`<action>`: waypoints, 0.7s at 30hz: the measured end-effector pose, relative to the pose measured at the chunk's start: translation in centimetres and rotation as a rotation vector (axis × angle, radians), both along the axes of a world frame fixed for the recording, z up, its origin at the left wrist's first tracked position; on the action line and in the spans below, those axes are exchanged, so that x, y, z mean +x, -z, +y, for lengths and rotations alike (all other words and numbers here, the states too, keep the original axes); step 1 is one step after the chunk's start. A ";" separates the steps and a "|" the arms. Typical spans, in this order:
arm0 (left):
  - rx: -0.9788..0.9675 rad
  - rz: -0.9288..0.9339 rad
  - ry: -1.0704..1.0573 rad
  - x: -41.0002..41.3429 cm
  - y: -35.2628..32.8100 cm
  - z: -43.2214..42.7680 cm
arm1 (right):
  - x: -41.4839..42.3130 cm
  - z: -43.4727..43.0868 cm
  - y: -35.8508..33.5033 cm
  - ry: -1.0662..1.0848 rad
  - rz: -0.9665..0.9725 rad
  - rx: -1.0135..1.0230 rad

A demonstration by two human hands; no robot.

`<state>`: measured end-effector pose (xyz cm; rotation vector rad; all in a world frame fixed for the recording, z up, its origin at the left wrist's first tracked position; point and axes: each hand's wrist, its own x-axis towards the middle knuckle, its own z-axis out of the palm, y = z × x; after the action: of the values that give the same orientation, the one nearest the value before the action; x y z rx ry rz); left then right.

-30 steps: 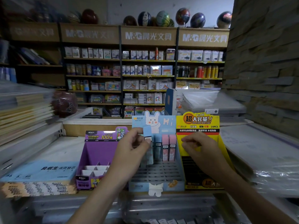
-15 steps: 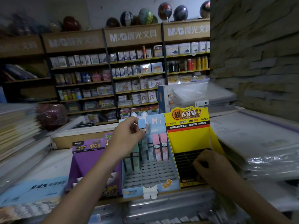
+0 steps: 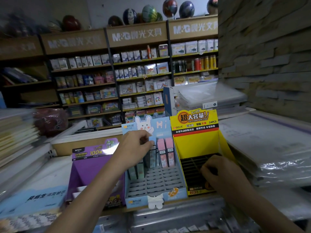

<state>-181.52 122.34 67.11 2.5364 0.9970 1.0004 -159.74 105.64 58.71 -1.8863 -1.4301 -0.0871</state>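
Plastic, pale blue and slim, the lead case (image 3: 152,140) is pinched near its top between the thumb and curled fingertips of the left hand (image 3: 134,145). It hangs upright over the back rows of the blue display box (image 3: 178,194), just beside the pink cases (image 3: 165,153) standing in their slots and behind the green cases (image 3: 136,170).

Judged by its size, the case is very light and stiff. Its smooth faces may slide under a loose grip, and a thin shell could crack if squeezed hard. The best hold is the one in use: a light pinch on the two flat faces close to the cap. This leaves the lower end free to find a cell of the grey grid and drop straight in.

Only a blue corner shows past the fingers. The body is hidden by the hand, so it may carry the same small rabbit print as its pink neighbours, though that is not certain.

The right hand (image 3: 218,174) lies on the black slotted tray of the yellow display box (image 3: 193,143), fingers curled downward. I cannot tell whether they hold anything. A purple display box (image 3: 87,167) stands to the left of the blue one.
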 end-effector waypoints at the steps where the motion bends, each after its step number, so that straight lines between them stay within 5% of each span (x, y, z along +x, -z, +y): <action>1: -0.005 -0.004 0.004 0.0 0.0 0.0 | 0.0 0.0 0.0 0.002 0.000 0.000; 21: 0.203 0.052 -0.068 0.3 0.5 -0.3 | -0.1 0.0 0.1 -0.008 0.005 0.007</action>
<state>-181.20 122.01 66.61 2.7210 1.0508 1.1122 -159.88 105.63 58.62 -1.8742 -1.4324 -0.0833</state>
